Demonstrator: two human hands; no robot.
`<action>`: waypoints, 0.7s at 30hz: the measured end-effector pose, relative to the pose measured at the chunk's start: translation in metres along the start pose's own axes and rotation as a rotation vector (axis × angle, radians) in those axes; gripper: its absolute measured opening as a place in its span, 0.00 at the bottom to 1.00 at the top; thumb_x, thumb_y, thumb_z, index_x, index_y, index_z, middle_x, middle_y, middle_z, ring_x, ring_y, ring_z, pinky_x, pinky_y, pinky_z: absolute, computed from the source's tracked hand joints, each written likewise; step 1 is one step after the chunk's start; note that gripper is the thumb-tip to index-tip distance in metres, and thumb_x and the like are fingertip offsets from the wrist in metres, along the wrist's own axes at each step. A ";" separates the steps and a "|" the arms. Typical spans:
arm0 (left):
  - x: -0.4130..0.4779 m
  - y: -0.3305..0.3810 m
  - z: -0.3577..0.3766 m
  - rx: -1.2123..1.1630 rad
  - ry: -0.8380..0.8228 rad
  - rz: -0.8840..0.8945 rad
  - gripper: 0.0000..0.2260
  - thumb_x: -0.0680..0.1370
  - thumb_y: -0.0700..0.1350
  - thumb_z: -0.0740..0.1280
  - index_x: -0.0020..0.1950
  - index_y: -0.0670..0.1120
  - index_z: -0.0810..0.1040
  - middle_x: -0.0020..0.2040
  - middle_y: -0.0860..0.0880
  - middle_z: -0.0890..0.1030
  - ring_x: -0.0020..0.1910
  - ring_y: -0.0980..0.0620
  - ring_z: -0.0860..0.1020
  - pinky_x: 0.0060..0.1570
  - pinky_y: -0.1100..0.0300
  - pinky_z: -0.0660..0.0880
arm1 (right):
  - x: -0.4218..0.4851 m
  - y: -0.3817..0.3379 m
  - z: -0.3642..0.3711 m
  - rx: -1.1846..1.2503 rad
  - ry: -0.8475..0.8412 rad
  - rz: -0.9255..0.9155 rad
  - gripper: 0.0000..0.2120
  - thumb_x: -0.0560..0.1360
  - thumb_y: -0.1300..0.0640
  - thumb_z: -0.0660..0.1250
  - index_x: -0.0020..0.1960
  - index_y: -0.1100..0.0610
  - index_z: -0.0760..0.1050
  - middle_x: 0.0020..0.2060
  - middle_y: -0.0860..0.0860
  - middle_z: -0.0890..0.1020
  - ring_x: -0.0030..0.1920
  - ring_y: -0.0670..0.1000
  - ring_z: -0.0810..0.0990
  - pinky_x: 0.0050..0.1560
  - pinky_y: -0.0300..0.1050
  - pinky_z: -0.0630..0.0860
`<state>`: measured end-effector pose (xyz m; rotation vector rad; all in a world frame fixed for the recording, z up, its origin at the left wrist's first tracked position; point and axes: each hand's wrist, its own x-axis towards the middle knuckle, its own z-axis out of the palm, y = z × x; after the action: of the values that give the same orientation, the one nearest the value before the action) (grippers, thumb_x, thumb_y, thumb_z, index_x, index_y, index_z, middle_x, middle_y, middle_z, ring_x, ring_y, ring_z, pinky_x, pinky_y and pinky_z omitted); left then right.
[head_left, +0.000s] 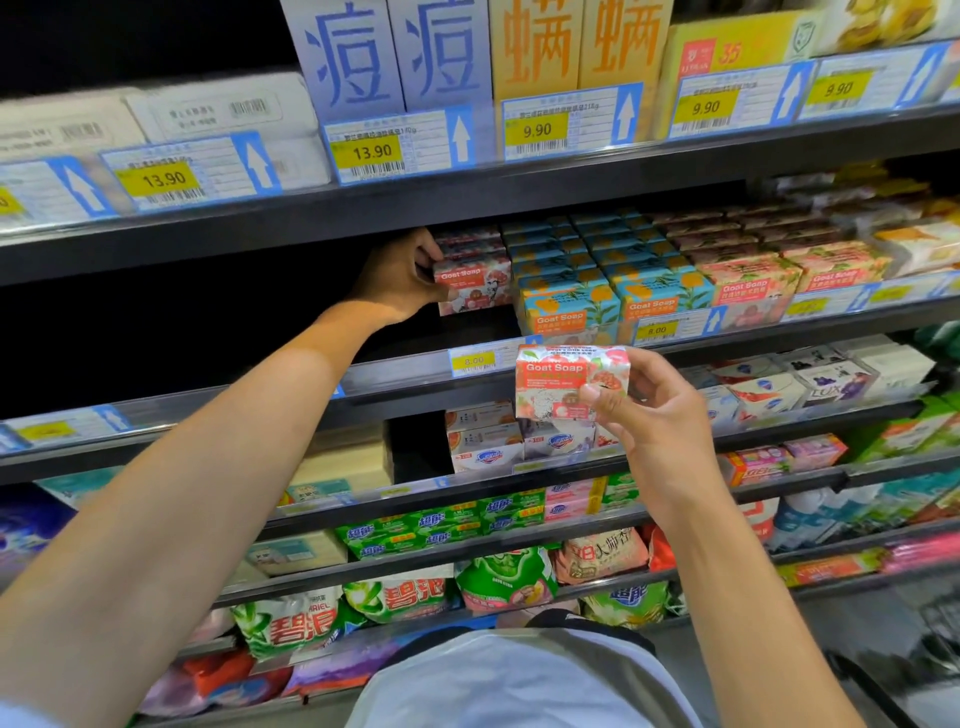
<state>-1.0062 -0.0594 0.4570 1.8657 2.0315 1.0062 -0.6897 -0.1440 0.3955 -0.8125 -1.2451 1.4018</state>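
Observation:
My left hand (402, 275) reaches into the second shelf and grips a red and white Goat Soap box (475, 288) at the left end of its row, fingers over the top and thumb underneath. My right hand (657, 410) holds a second, matching Goat Soap box (569, 382) in front of the shelf edge, pinched between thumb and fingers with its printed face toward me.
Blue and orange Goat Soap boxes (569, 306) and pink ones (748, 283) fill the same shelf to the right. The shelf rail (395, 371) carries yellow price tags. Left of my left hand the shelf is dark. Detergent bags (400, 597) sit on lower shelves.

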 end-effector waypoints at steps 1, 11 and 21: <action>0.000 0.000 -0.001 0.012 -0.008 0.002 0.19 0.71 0.38 0.80 0.56 0.43 0.75 0.49 0.48 0.79 0.42 0.56 0.78 0.38 0.73 0.73 | 0.001 0.001 0.001 0.002 -0.003 0.001 0.21 0.66 0.55 0.79 0.58 0.51 0.81 0.52 0.49 0.87 0.57 0.53 0.85 0.56 0.46 0.81; -0.061 0.022 -0.018 0.035 0.150 -0.002 0.14 0.77 0.44 0.74 0.62 0.51 0.78 0.61 0.52 0.77 0.59 0.54 0.76 0.60 0.59 0.74 | 0.015 -0.001 0.014 -0.073 0.030 -0.014 0.27 0.69 0.56 0.81 0.66 0.53 0.81 0.57 0.49 0.87 0.59 0.48 0.85 0.60 0.46 0.80; -0.131 0.068 -0.026 -0.370 -0.169 0.055 0.19 0.72 0.45 0.80 0.62 0.54 0.81 0.53 0.56 0.86 0.53 0.57 0.83 0.55 0.61 0.81 | 0.021 -0.010 0.046 -0.057 -0.025 -0.068 0.31 0.68 0.52 0.81 0.69 0.53 0.79 0.59 0.46 0.86 0.62 0.45 0.84 0.63 0.47 0.81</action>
<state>-0.9430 -0.1937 0.4793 1.7490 1.5813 1.1074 -0.7352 -0.1362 0.4185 -0.7864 -1.3258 1.3305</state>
